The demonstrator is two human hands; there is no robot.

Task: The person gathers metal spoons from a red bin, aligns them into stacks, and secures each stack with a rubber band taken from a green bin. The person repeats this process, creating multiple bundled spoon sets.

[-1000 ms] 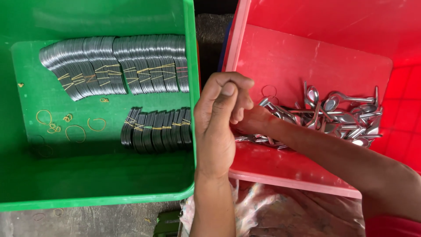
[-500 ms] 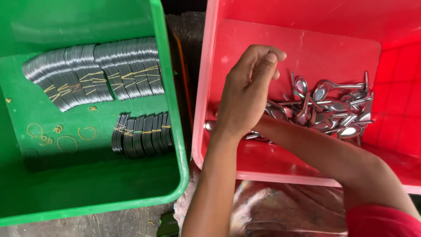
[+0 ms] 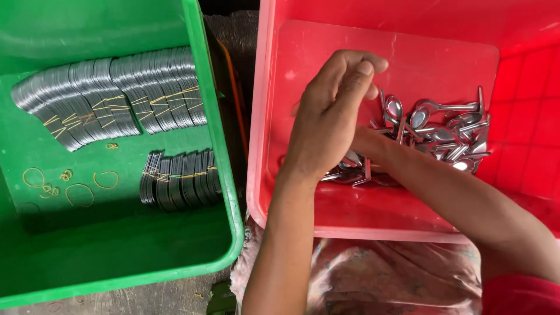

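My two hands work in the red bin, over the loose spoons.

My left hand [image 3: 329,116] is curled, fingertips pinched; what it holds I cannot tell. My right hand [image 3: 364,143] hides under it, among the spoons [image 3: 443,131] heaped to its right. The red bin [image 3: 262,116] leaves bare floor beyond my hands; the bundled stacks [image 3: 116,96] lie in the green bin [image 3: 213,116] at left.

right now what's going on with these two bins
A person has both hands in the red bin, over a loose pile of small metal spoons. The left hand is raised with fingers bunched; the right hand is mostly hidden beneath it, among the spoons. What either holds cannot be told. The green bin beside it holds banded rows of stacked spoons and a few loose rubber bands.
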